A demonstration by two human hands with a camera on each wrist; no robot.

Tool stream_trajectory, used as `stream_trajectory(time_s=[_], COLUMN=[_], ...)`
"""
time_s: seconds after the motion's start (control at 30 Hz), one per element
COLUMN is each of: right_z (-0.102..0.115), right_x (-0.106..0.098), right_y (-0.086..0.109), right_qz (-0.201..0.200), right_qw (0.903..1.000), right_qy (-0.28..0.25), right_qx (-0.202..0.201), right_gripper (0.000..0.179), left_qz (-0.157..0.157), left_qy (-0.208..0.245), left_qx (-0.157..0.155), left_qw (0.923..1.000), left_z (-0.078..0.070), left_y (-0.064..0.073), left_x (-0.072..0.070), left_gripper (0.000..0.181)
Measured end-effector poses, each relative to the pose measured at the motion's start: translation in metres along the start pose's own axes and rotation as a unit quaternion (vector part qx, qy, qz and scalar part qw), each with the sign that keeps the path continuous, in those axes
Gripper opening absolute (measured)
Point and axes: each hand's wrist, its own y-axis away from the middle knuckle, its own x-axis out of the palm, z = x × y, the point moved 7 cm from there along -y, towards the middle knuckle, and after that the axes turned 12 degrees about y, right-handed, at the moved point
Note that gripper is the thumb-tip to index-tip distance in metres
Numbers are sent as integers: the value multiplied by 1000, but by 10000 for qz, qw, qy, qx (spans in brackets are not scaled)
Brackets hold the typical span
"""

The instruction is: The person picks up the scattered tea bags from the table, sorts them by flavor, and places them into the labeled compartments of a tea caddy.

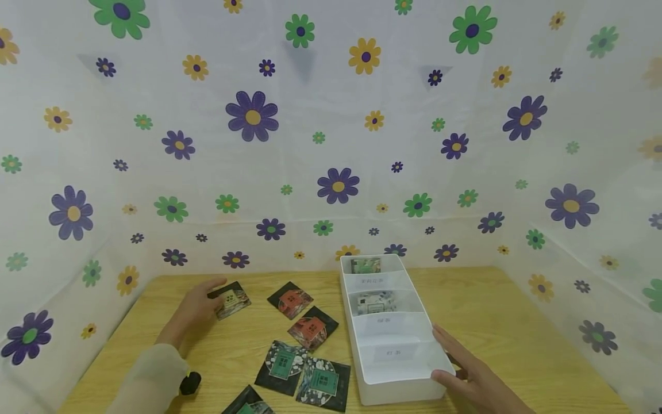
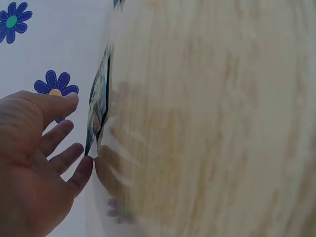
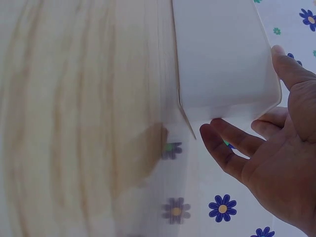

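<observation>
My left hand [image 1: 199, 305] reaches over a dark sachet with a yellow label [image 1: 234, 300], fingertips at its left edge. In the left wrist view the thumb stands apart from the loosely spread fingers, and the little finger touches the tip of the sachet [image 2: 98, 98]. At the right, my right hand [image 1: 473, 371] touches the near right corner of a long white divided box [image 1: 400, 394], the fingers loosely bent along its side. The right wrist view shows the thumb and fingertips against the box wall [image 3: 224, 59].
Two sachets with red labels, one [image 1: 291, 300] behind the other [image 1: 312, 328], lie left of the box. Nearer are two green-labelled sachets [image 1: 281, 368] [image 1: 324, 384], and another [image 1: 248, 402] is cut off below. Packets [image 1: 366, 265] [image 1: 376, 302] stand in the box's two far compartments. Flowered cloth [image 1: 331, 149] encloses the table.
</observation>
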Motion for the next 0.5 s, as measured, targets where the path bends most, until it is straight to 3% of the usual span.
stream_trajectory(time_s=[0.1,0.23,0.3,0.4,0.5], right_z=[1,0,-1,-2,-1], right_x=[0,1,2,3,2], right_y=[0,0,0,0,0], right_qz=[-46,-41,-14,-14,-17], right_qw=[9999,9996,9997,9996,9995], right_qy=[-17,-137,-170,-192,-207], right_qx=[-164,-224,-171,-203,-246], right_gripper=[75,75,75,75,75], left_qz=[99,412,499,416,212], left_qy=[-40,257,182,-414,-1076], left_qx=[20,-284,-282,186,702], left_qw=[9999,9984,9982,9981,9915], left_z=[2,5,5,-1,-9], left_y=[0,7,10,11,10], left_x=[4,12,15,16,15], left_gripper=[52,51,50,47,45])
